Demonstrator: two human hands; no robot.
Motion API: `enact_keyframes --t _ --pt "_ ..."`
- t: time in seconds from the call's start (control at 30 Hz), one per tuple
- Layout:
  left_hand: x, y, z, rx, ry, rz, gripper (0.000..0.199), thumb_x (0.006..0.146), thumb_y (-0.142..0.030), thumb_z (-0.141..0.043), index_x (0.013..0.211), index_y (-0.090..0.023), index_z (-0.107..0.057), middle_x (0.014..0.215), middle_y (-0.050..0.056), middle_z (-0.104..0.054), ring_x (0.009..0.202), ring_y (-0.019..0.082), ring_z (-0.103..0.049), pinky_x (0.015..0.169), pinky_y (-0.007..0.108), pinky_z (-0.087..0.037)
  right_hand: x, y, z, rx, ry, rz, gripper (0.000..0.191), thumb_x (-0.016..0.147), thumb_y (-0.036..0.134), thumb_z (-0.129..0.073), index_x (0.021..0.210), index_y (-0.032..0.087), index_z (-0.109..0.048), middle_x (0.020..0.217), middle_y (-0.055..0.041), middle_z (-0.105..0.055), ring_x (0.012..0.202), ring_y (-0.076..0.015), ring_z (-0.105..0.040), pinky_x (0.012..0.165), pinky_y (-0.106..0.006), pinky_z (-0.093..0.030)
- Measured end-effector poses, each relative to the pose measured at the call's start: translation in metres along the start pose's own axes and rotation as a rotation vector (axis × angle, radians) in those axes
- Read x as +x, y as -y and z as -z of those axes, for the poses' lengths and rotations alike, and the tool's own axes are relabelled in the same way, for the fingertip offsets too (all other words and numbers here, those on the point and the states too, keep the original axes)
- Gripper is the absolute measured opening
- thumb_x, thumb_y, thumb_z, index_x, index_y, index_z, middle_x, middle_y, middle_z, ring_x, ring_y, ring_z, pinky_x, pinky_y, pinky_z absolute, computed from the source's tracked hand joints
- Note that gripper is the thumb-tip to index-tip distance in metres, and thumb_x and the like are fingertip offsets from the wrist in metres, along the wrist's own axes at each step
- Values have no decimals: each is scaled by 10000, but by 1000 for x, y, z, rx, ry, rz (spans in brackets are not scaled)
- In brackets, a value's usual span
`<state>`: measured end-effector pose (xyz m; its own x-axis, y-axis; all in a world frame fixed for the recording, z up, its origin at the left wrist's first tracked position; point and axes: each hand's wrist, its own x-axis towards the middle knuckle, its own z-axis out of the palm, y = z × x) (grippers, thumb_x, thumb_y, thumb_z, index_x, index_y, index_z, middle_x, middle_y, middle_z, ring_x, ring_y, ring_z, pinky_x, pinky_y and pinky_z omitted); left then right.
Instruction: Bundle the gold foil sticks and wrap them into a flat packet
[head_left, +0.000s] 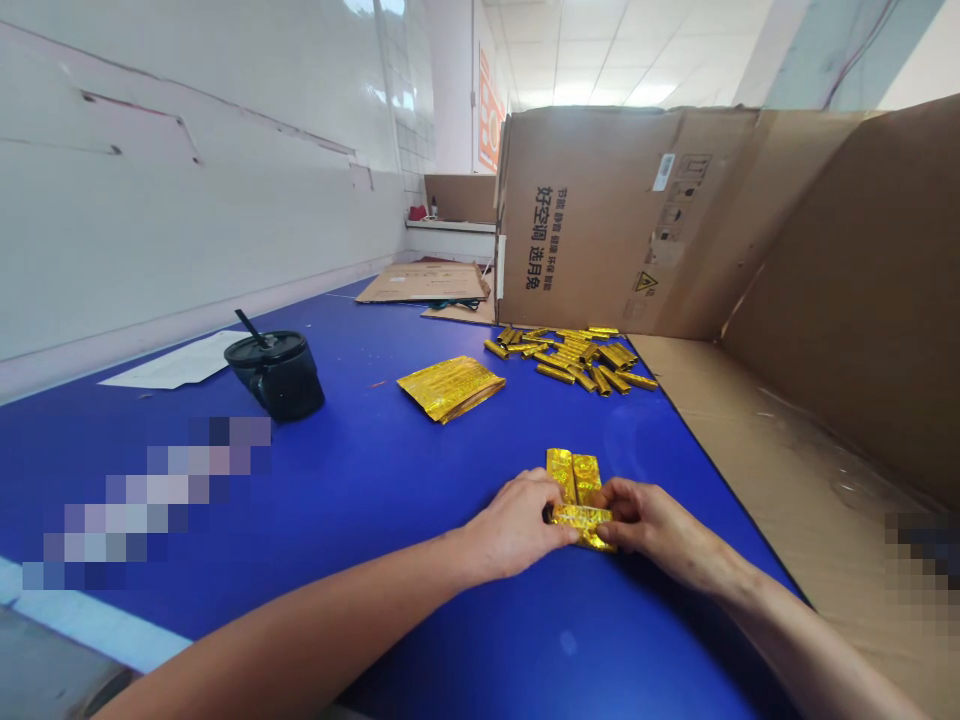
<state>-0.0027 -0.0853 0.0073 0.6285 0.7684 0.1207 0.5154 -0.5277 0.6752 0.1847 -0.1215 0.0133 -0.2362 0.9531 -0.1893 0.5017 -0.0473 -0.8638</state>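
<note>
Left hand (514, 525): we see it half closed, gripping foil sticks (581, 515).
Right hand (645, 520): half closed, gripping the same sticks from the opposite side.
Sticks: between both hands, over the blue table (420, 620).
Beyond: loose pile (570, 358), foil pack (450, 388), cup (277, 375), carton (600, 220).

Left hand (514, 525), right hand (656, 520), both curled inward

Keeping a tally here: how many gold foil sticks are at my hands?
3 visible: a gold foil stick, another gold foil stick side by side with it, and a third gold foil stick crosswise between your left hand and right hand. More may be hidden underneath.
</note>
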Motion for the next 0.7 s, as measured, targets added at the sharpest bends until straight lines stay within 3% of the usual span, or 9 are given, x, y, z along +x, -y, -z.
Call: enact_keyframes --t 0.23,0.4,0.7 --pt "0 1 -1 52 4 14 179 706 -293 -598 597 -154 -572 988 28 -566 918 162 -504 831 281 -386 2 -5 0 -89 -40 -5 145 681 212 -537 807 167 -483 580 41 -526 493 -81 -453 454 -190 -330" --pt "-2 -2 -1 210 -53 22 248 748 -350 -545 582 -167 -571 834 23 -551 851 170 -468 752 301 -388 2 -2 -1 -173 -73 1 98 671 198 -519 752 171 -471 567 45 -507 503 -86 -450 453 -192 -318" --pt "-2 -7 0 372 3 82 272 729 -426 -551 609 -183 -579 747 22 -534 803 197 -481 695 330 -374 -5 8 -5 -420 -122 11 81 678 185 -488 757 187 -508 599 25 -540 553 -114 -473 497 -209 -331"
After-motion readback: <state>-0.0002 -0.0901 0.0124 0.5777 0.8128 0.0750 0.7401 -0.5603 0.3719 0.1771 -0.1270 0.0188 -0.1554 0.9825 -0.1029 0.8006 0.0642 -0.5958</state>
